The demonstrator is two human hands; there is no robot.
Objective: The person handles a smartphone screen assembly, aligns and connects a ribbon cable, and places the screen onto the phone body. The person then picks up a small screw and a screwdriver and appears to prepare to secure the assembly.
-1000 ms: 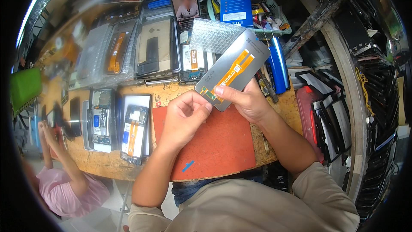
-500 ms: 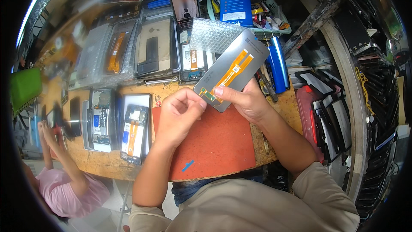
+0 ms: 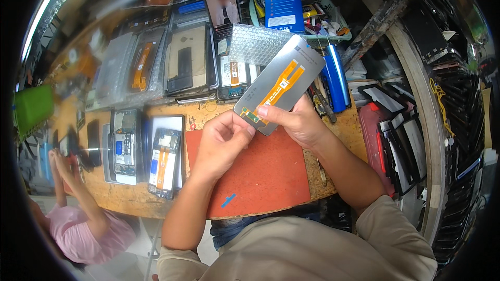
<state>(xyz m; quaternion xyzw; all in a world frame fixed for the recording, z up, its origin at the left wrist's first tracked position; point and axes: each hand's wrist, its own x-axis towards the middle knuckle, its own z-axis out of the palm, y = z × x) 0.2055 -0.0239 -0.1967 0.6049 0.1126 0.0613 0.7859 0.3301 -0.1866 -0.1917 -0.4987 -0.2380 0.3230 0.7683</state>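
Right fingers [image 3: 269, 114] clamped on the grey display panel [image 3: 272, 81], left fingers [image 3: 249, 132] pinched together at its lower edge

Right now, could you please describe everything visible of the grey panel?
The grey panel is a metallic-looking rectangle with rounded corners, an orange ribbon cable along its face and a green circuit strip at its lower end. It slants up rightward in the right hand above the table; the left hand is at its lower edge.

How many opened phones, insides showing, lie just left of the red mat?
2: the nearer phone beside the red mat, the farther phone left of that one. Others may be hidden.
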